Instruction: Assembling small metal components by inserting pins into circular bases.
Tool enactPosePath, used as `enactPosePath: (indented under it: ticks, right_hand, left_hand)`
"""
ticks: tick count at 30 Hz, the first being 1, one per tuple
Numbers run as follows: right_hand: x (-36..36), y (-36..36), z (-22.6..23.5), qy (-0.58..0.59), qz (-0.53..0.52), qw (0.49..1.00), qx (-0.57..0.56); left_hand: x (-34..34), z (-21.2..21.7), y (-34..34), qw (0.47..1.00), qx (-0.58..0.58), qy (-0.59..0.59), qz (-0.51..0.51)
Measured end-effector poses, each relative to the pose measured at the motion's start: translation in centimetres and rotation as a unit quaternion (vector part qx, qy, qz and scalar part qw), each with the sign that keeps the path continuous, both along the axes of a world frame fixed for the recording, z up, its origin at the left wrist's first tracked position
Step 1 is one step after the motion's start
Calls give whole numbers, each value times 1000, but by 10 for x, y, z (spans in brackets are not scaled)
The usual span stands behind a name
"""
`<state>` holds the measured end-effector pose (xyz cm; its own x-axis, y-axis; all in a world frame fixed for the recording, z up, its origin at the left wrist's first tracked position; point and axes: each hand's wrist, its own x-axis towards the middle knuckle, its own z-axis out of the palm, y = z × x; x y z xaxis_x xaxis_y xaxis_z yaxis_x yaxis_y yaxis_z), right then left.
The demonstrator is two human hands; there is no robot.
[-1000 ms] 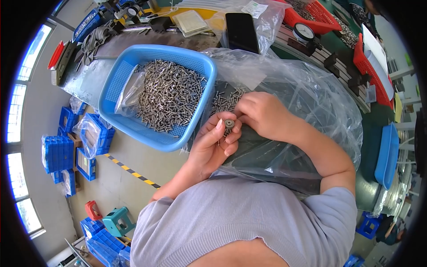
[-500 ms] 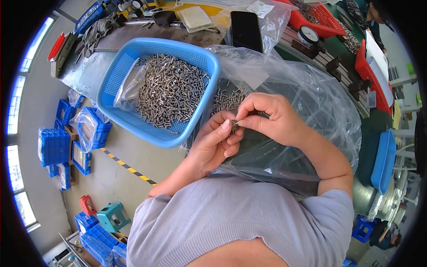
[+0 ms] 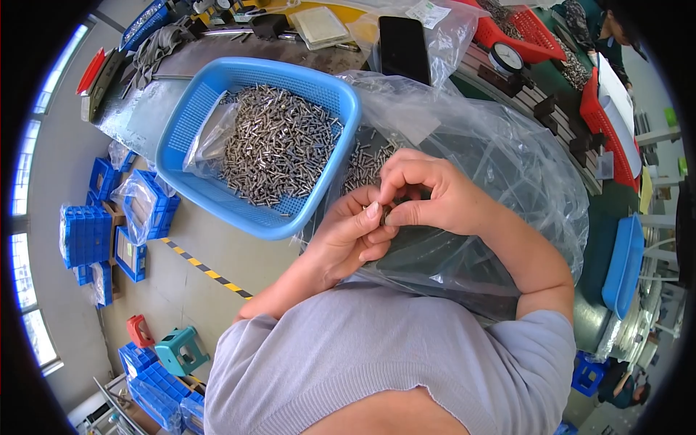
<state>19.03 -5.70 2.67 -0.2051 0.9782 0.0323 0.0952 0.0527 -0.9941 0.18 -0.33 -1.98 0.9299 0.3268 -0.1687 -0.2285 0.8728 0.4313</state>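
Observation:
Just right of the blue basket my left hand (image 3: 346, 238) is closed, palm up, around small metal pins (image 3: 386, 212); its fingers hide most of them. My right hand (image 3: 439, 197) meets it from the right, thumb and fingers curled together at the left fingertips. Whatever sits in that pinch is too small and covered to make out. Beyond both hands a loose pile of metal pins (image 3: 368, 165) lies on clear plastic sheeting (image 3: 500, 159). The light blue basket (image 3: 254, 226) holds a heap of similar pins (image 3: 279, 145) and a clear plastic bag (image 3: 212, 141).
A black phone (image 3: 404, 49) rests on plastic at the back. Right of it stand a dial gauge (image 3: 506, 56) on a metal rail and red baskets (image 3: 607, 123). A blue tray (image 3: 623, 266) sits far right. Blue crates (image 3: 87, 235) are stacked on the floor at left.
My right fingers have curled further over the left fingertips, covering more of the metal pins there. The left hand stays nearly in place; the view has shifted slightly.

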Motion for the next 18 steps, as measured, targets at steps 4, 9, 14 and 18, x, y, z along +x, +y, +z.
enactPosePath:
  ticks: [4, 9, 14, 18]
  right_hand:
    - [2, -1, 4, -64, -21, 997, 25]
    - [5, -2, 7, -90, -26, 995, 33]
    - [17, 0, 15, -138, -83, 987, 21]
    - [26, 1, 4, -295, -47, 952, 68]
  left_hand:
    - [1, 5, -3, 999, -26, 15, 26]
    - [1, 3, -3, 1000, -3, 13, 27]
    - [3, 6, -3, 999, 8, 6, 37]
    - [1, 0, -2, 999, -3, -17, 51]
